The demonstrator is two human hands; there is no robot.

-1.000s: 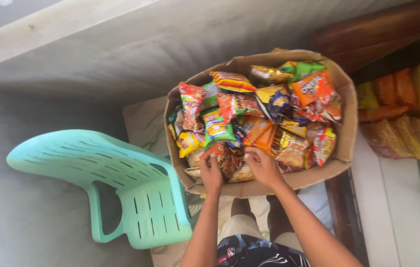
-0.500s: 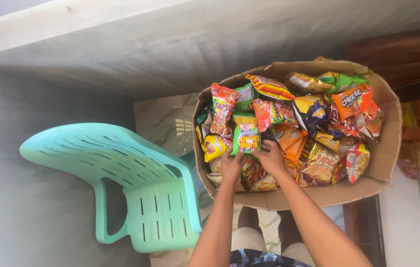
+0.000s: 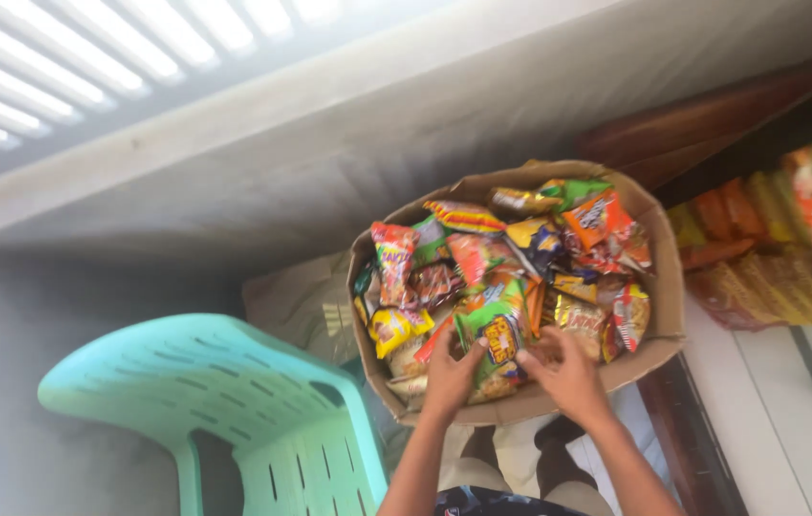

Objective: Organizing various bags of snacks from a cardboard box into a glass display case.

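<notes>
Cardboard box [image 3: 659,287] sits right of centre in the frame, brown and a bit crumpled, stuffed to the top with small snack packets [image 3: 482,253] in red, orange, yellow and green. Both hands are at the near edge of it, lower middle of the picture. Left hand [image 3: 451,375] has its fingers curled against the side of a green packet [image 3: 494,330] with a yellow-and-red label, which stands up out of the pile just above the hands. Right hand [image 3: 568,376] is just beside it on the other side, fingers bent and loosely spread, fingertips touching the packets next to the green one. Can't honestly tell whether either hand has a proper pinch on it or is only pressing on it; the shot is a bit blurred there.

Lower left of the frame has a mint-green plastic chair [image 3: 234,411] with slots in its back, sitting just beside the box. Between the chair and the box there's a bit of pale crinkled plastic sheet [image 3: 305,306]. Behind all that runs a grey concrete wall [image 3: 234,182], and the upper left corner shows bright slats [image 3: 52,67] with light coming through.

Right edge of the frame has more snack bags [image 3: 769,248] in orange, yellow and green, too blurry to tell much more. A dark wooden board [image 3: 712,124] runs diagonally above the box toward the upper right. At the bottom middle you can see the person's knees in light trousers [image 3: 501,463].
</notes>
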